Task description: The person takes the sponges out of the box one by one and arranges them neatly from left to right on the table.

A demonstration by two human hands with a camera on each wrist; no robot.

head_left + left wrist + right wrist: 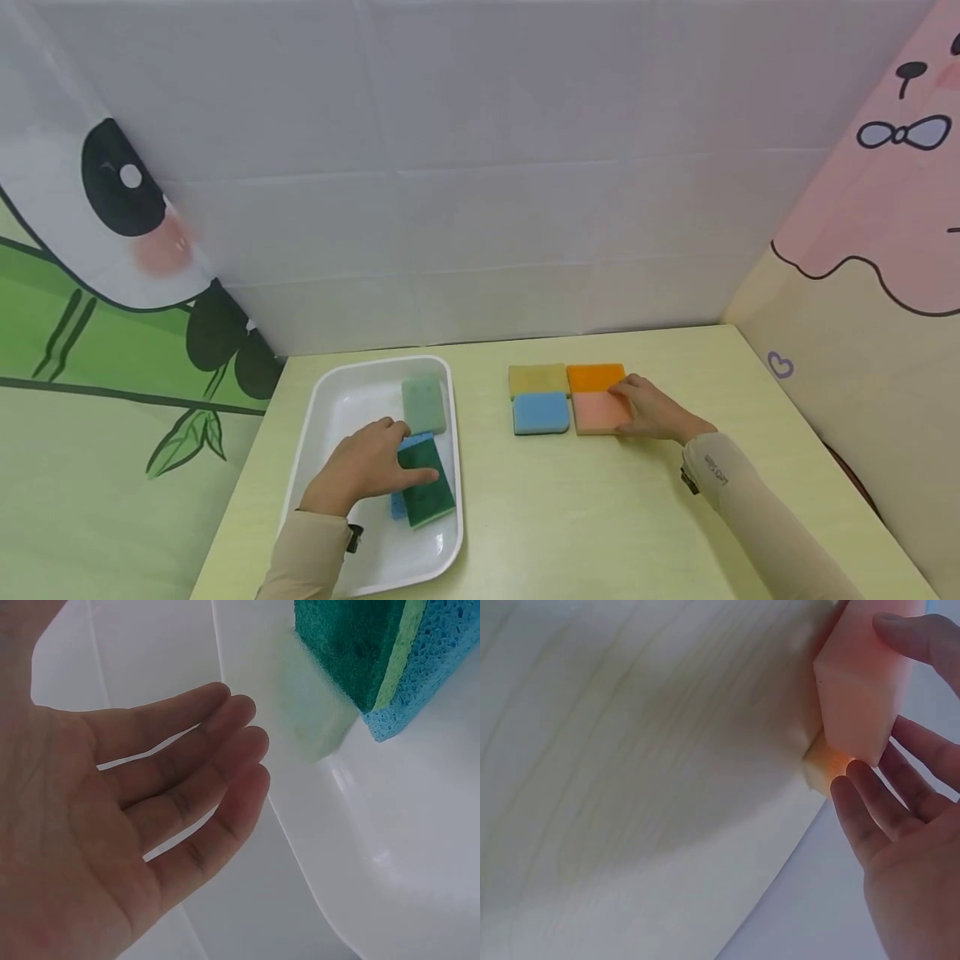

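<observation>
Pink sponge (597, 415) on the counter (570, 517), near right corner of a block of four: which way does it point?

— Its long axis runs left to right, one short end facing the right hand (656, 410). That hand's grip is closed on it, thumb on one side, fingers on the other. A blue sponge (541, 414) sits just beside its far short end, an orange sponge (596, 377) directly behind it, a yellow sponge (538, 380) behind the blue one.

And the left hand (363, 467)?

— Its grip is released, fingers nearly straight over a white tray (352, 408), thumb above a dark green sponge (431, 500). That sponge lies aslant on a porous blue sponge (398, 507); a pale green sponge (423, 406) rests farther back in the tray.

The surface and the room?

— The counter is pale yellow, faintly grained, and meets a creased white wall covering (480, 208). Cartoons dress the sides: a black-eyed face (90, 233) above green at left, a pink figure (885, 208) in a bow tie at right.
</observation>
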